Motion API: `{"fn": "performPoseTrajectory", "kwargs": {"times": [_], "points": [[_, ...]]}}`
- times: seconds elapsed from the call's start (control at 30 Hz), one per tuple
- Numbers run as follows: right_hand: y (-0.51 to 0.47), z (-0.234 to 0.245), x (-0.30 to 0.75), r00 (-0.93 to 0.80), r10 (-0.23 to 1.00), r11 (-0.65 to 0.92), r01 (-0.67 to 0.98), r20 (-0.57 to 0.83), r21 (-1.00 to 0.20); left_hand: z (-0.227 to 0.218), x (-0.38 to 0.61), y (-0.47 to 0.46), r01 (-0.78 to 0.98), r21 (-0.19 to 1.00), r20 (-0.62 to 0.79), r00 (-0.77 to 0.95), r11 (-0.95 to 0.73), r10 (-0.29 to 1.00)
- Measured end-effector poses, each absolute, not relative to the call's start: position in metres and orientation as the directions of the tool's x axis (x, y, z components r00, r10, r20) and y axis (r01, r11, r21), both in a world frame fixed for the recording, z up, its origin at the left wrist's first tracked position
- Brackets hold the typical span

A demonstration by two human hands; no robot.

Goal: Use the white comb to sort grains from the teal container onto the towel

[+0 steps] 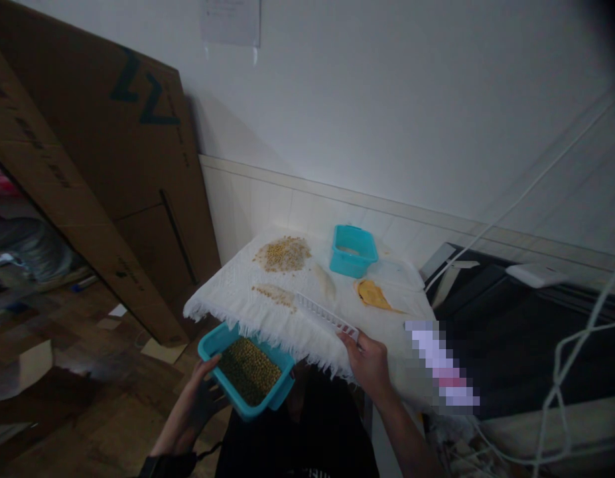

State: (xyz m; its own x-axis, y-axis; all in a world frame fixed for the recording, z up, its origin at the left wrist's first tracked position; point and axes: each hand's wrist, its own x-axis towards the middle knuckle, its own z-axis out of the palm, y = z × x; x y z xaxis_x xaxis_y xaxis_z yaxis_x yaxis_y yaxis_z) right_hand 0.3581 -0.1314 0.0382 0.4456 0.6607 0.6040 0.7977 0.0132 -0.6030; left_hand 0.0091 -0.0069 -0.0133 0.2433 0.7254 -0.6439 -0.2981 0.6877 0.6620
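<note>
My left hand [200,392] grips the left rim of a turquoise plastic tub [245,406], with the thumb over the edge. Dark green and yellow beans [250,368] lie in the tub, which is just below the fringed edge of a white cloth [227,285]. My right hand [369,364] is closed on one end of a long white slotted plastic strip [324,313]. The strip's far end rests at a thin line of pale grains and beans [274,295] on the cloth. Behind it lies a larger pile of yellow beans and pale grains [283,254].
A second turquoise tub [353,265] with pale contents stands at the back of the table. Nearer is a flat orange-yellow piece [373,294]. A tall cardboard box [113,153] rises on the left. White cables [556,392] hang at the right, and a wall closes the back.
</note>
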Motion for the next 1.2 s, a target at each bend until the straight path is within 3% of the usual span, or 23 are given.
{"fn": "performPoseTrajectory", "kwargs": {"times": [0.17,0.5,1.2], "points": [[-0.135,0.036,0.351,0.436,0.694,0.026,0.78,0.573,-0.626,-0.012,0.01,-0.008,-0.293,0.687,-0.623,0.232,0.664,0.747],[-0.12,0.04,0.356,0.373,0.649,0.136,0.8,0.662,-0.584,-0.01,0.008,-0.01,-0.313,0.658,-0.625,0.281,0.685,0.728],[-0.117,0.048,0.358,0.377,0.694,0.102,0.792,0.613,-0.602,-0.021,0.009,-0.008,-0.319,0.683,-0.611,0.244,0.657,0.753]]}}
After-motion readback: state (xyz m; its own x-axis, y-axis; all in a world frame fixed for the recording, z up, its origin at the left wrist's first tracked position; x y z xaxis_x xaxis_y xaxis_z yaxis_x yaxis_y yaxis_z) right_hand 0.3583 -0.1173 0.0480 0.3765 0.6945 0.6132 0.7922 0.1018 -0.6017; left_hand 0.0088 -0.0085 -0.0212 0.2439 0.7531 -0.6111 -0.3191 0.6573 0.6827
